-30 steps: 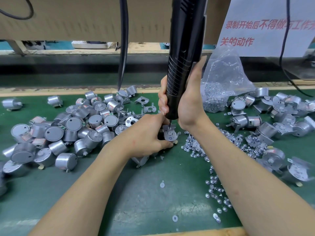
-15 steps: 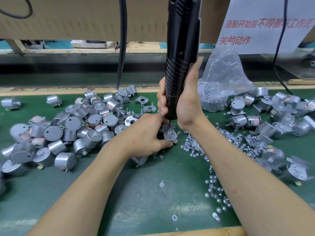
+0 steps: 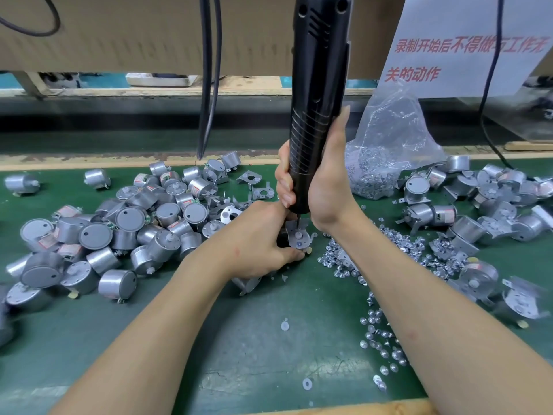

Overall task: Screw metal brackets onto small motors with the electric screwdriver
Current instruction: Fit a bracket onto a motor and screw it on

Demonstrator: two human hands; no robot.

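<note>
The right hand (image 3: 324, 187) was clamped around the lower barrel of the electric screwdriver (image 3: 318, 94), whose long axis stood nearly upright. Its bit (image 3: 298, 218) came down on the 12 o'clock edge of the metal bracket (image 3: 299, 235). The left hand (image 3: 260, 244), at the bracket's 9 o'clock, pinched the bracket on the green mat (image 3: 269, 339). That hand hid the motor underneath.

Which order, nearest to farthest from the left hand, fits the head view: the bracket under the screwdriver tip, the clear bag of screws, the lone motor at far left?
From the left hand:
1. bracket, at its fingertips, just right.
2. bag of screws, back right.
3. lone motor, far left edge.
</note>
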